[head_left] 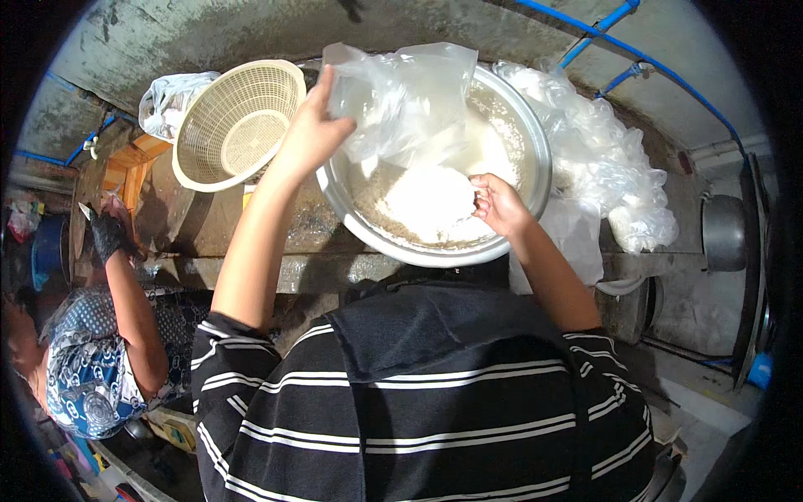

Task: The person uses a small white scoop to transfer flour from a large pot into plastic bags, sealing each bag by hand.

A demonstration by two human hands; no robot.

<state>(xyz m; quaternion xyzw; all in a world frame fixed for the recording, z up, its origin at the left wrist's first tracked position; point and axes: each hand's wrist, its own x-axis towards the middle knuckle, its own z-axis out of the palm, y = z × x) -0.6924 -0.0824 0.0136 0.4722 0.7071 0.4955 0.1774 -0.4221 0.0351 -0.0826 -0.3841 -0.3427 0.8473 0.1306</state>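
A wide metal basin (538,157) stands before me with pale, wet, grainy contents and a bright white mass (420,201) in it. Over its far side hangs a clear plastic bag (433,94). My left hand (323,128) is raised at the basin's left edge, against the bag's left side; the index finger points up and the thumb is spread. Whether it pinches the plastic cannot be told. My right hand (497,204) is inside the basin with curled fingers at the right side of the white mass; glare hides what exactly they hold.
A beige plastic basket (238,125) leans left of the basin, beside a white plastic bag (169,103). Filled clear bags (590,150) are heaped at right, near a dark pot (723,232). At far left a co-worker's black-gloved hand (110,235) holds a small blade-like object.
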